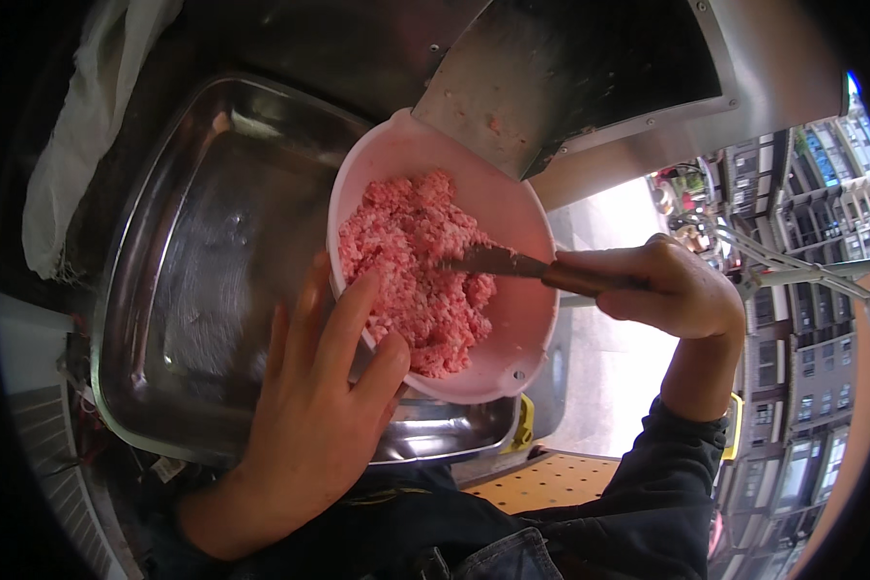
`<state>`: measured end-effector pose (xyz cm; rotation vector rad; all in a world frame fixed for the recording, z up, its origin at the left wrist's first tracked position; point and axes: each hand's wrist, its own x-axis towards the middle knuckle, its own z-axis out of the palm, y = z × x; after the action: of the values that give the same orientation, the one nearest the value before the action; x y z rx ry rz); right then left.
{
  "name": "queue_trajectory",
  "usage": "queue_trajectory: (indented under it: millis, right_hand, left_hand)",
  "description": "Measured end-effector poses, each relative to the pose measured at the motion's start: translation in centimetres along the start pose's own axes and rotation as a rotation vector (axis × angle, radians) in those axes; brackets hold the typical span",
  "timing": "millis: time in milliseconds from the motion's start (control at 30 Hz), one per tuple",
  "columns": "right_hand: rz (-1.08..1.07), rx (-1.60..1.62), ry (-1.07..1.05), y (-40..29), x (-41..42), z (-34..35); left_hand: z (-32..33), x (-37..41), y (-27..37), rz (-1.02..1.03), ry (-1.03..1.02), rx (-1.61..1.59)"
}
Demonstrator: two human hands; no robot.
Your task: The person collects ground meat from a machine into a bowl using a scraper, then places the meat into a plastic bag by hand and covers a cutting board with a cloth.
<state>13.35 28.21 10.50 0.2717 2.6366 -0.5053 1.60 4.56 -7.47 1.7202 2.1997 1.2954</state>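
A pink plastic bowl (511, 341) holds a heap of minced raw meat (420, 290). My right hand (667, 290) grips a knife (587, 279) by its wooden handle; the blade, smeared with meat, rests in the heap. My left hand (319, 399) is at the bowl's near left rim with spread fingers, the thumb and index finger reaching over the edge by the meat. Whether these fingers press on the rim is hard to tell. Beneath the bowl lies a rectangular stainless steel tray (210, 268), partly hidden by the bowl and my left hand.
A metal machine housing with a sloping chute (493, 109) overhangs the bowl's far rim. White cloth (87, 145) hangs at the far left. A perforated yellow board (544, 482) lies below the tray on the right. Beyond my right arm are a metal frame (805, 274), paving and buildings.
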Motion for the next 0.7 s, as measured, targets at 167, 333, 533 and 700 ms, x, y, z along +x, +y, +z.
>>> queue_trajectory:
  millis: [167, 333, 533, 700]
  right_hand:
    - [-0.134, -0.022, -0.084, 3.4, 2.1, -1.2]
    - [-0.356, -0.18, -0.021, 4.0, 4.8, -2.0]
    - [-0.502, -0.216, -0.001, 6.0, 4.1, -4.8]
    - [-0.355, -0.002, 0.65, 4.2, 2.5, -4.2]
  left_hand:
    - [-0.3, 0.3, 0.5, -0.033, -0.064, 0.011]
    - [-0.5, 0.9, 1.0, -0.094, -0.067, 0.136]
    - [-1.3, 0.7, 0.5, -0.028, -0.096, 0.113]
    - [-0.8, 0.3, -0.1, 0.021, -0.014, 0.074]
